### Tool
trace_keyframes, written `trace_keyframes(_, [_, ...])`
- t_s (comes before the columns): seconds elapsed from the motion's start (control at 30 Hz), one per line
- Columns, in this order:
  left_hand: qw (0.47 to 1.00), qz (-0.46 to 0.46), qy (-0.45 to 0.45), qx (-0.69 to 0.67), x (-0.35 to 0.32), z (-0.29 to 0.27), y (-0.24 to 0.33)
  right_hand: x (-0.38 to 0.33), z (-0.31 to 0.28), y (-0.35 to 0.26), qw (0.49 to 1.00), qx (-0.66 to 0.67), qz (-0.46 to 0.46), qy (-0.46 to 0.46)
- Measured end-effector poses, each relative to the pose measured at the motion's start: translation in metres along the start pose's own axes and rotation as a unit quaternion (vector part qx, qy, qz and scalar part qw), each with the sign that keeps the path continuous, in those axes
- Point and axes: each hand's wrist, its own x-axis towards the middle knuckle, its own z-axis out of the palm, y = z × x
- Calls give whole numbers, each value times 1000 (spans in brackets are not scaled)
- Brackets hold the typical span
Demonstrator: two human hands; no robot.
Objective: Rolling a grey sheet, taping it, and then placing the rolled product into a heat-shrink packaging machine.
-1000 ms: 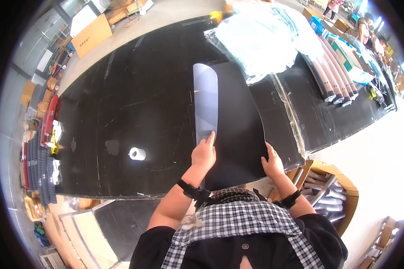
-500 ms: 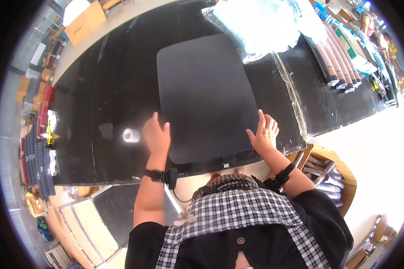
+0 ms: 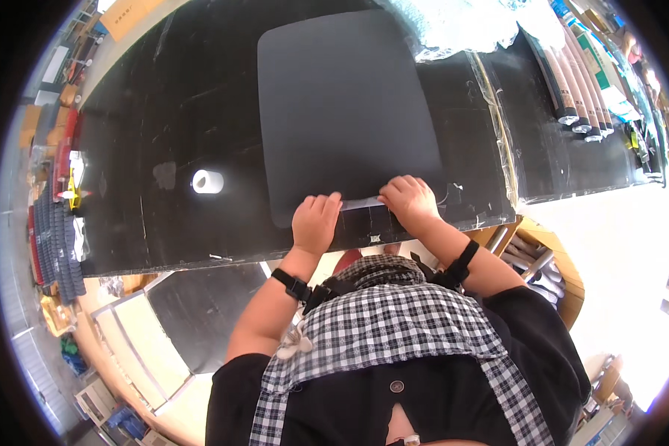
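Note:
A large black mat with rounded corners (image 3: 346,111) lies flat on the black table (image 3: 178,111) in front of me. At its near edge, my left hand (image 3: 317,223) is closed, fingertips curled on the edge. A short way to the right, my right hand (image 3: 411,202) grips the same edge with bent fingers. Between the two hands, a narrow pale strip shows along the mat's edge, slightly raised. My thumbs are mostly hidden. Left of the mat, a small white roll (image 3: 208,182) rests on the table, apart from both hands.
Crumpled clear plastic wrapping (image 3: 461,28) covers the table's far right. Several brown wrapped rolls (image 3: 578,89) lie beyond it. Frayed tape (image 3: 494,111) runs along the table right of the mat. Below the right edge stands a cardboard box (image 3: 569,279) holding grey rolls.
Both hands have come inward from the mat's sides to its near edge, their fingers closing on it. My view has shifted, so the table things appear higher in the picture.

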Motion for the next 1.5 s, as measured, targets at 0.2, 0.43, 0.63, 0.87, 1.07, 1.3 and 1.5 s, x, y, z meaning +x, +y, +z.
trace_keyframes(0.2, [986,134,12,96,9,-4,7,17,-3,-20,985,-139,-68,-74])
trace_keyframes(0.43, [998,55,27,6,-12,3,20,-13,13,-9,996,-54,-63,33])
trace_keyframes(0.63, [991,-35,99,-87,-15,9,23,-18,19,-14,999,-2,-7,52])
trace_keyframes(0.87, [983,-77,123,-110,-16,5,23,-16,14,-18,999,3,1,41])
trace_keyframes(1.07, [992,-1,100,-71,6,-7,3,4,11,2,998,2,-45,46])
trace_keyframes(1.3, [996,-12,62,60,22,-16,-25,14,-2,13,995,-86,-10,56])
trace_keyframes(1.5, [994,-99,15,41,24,-17,-26,15,-13,29,990,-97,101,-3])
